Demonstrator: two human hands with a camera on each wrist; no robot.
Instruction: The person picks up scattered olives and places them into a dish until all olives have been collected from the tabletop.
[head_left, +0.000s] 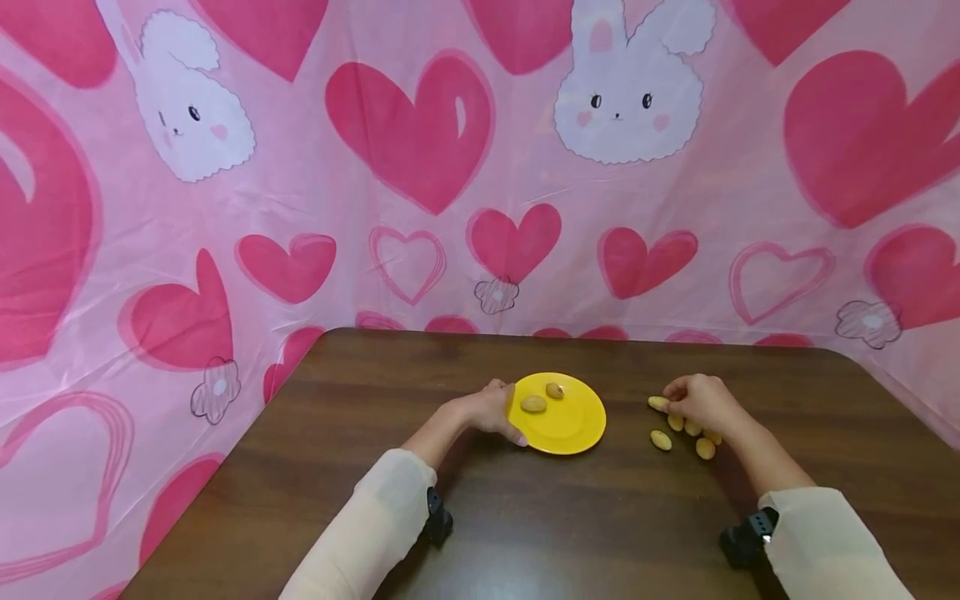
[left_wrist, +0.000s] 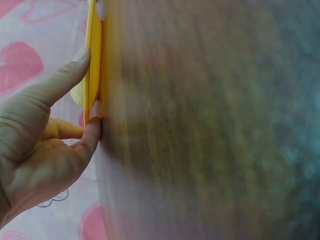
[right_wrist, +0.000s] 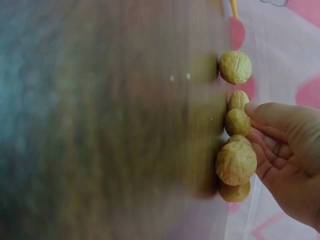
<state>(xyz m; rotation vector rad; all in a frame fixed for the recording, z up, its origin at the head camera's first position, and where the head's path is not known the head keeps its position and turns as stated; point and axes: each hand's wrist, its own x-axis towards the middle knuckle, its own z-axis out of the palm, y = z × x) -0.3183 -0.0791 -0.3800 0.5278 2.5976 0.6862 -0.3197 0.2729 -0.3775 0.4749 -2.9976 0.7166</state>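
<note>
A yellow plate (head_left: 562,433) lies on the table, carrying two small potatoes, one larger (head_left: 533,404) and one smaller (head_left: 554,390). My left hand (head_left: 491,410) grips the plate's left rim; the left wrist view shows the thumb on its upper face and fingers at its underside. To the right of the plate, my right hand (head_left: 703,402) pinches a small yellowish potato (head_left: 657,403) at table level. Several similar wrinkled potatoes (right_wrist: 236,163) lie under and beside that hand, partly hidden by it in the head view. One potato (head_left: 661,440) lies apart, nearer the plate.
The dark brown wooden table (head_left: 570,525) spreads around both hands. Behind it hangs a pink cloth (head_left: 525,183) with hearts and rabbits. A black wrist camera (head_left: 438,518) sits on the left sleeve, and another camera (head_left: 746,540) on the right.
</note>
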